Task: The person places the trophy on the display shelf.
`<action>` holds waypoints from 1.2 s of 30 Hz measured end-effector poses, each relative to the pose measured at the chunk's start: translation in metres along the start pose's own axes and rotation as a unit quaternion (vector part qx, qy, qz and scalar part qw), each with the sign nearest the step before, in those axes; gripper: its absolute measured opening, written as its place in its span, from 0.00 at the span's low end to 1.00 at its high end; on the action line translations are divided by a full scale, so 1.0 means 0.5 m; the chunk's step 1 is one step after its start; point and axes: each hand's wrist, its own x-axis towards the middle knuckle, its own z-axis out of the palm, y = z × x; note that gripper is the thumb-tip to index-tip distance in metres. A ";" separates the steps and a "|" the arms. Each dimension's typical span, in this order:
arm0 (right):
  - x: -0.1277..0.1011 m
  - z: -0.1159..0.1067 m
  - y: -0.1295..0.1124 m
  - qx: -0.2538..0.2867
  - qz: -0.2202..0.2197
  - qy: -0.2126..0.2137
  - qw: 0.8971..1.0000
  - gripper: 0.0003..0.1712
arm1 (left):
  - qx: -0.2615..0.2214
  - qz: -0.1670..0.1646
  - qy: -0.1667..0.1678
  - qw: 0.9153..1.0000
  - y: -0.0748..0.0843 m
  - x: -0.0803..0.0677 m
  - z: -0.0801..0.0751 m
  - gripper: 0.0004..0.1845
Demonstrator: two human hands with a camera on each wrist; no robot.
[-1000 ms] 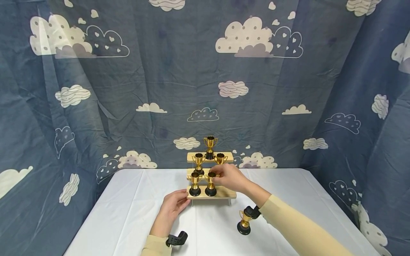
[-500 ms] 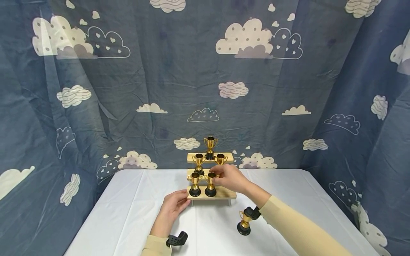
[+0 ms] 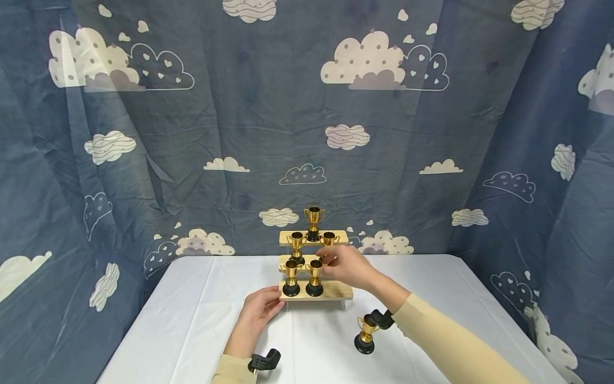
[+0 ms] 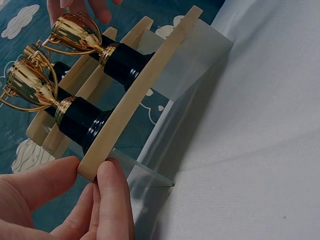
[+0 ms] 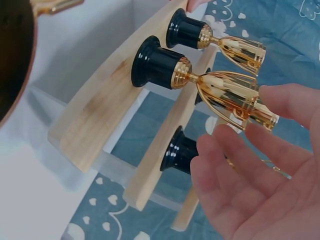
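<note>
Resting at about 7 o'clock from the wooden stand (image 3: 336, 290), the left hand (image 3: 254, 314) pinches the left end of the stand's lowest step between thumb and fingertips (image 4: 112, 192), as the left wrist view shows plainly. That stand has three steps and sits on the white surface (image 3: 192, 320) near its far edge. Two gold cups with black bases stand side by side on the lowest step: the left cup (image 3: 290, 277) and the front cup (image 3: 314, 277) just beside it at 3 o'clock. Behind, on the middle step, a cup (image 3: 296, 246) stands at 12 o'clock from the left cup, and another cup (image 3: 329, 240) is partly hidden by fingers. One cup (image 3: 313, 221) tops the highest step. The right hand (image 3: 347, 266) hovers at 3 o'clock of the front cup, its fingers loosely spread and slightly bent around the cup's bowl (image 5: 230, 97); in the right wrist view the fingertips lie just beside the bowl, and I cannot tell whether they touch it. At 5 o'clock from the stand, a loose cup (image 3: 365, 336) stands alone on the surface, under the right forearm.
</note>
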 end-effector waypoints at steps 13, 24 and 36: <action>-0.026 -0.025 0.001 -0.043 -0.013 0.025 0.999 0.23 | -0.007 0.010 -0.016 1.000 0.001 0.000 -0.001 0.26; -0.058 -0.047 -0.002 -0.044 -0.010 0.041 0.998 0.21 | -0.012 0.009 -0.017 1.000 0.000 -0.003 0.000 0.25; -0.100 -0.068 0.006 -0.074 -0.027 0.051 0.996 0.19 | -0.013 0.006 -0.013 1.000 0.002 -0.002 -0.001 0.25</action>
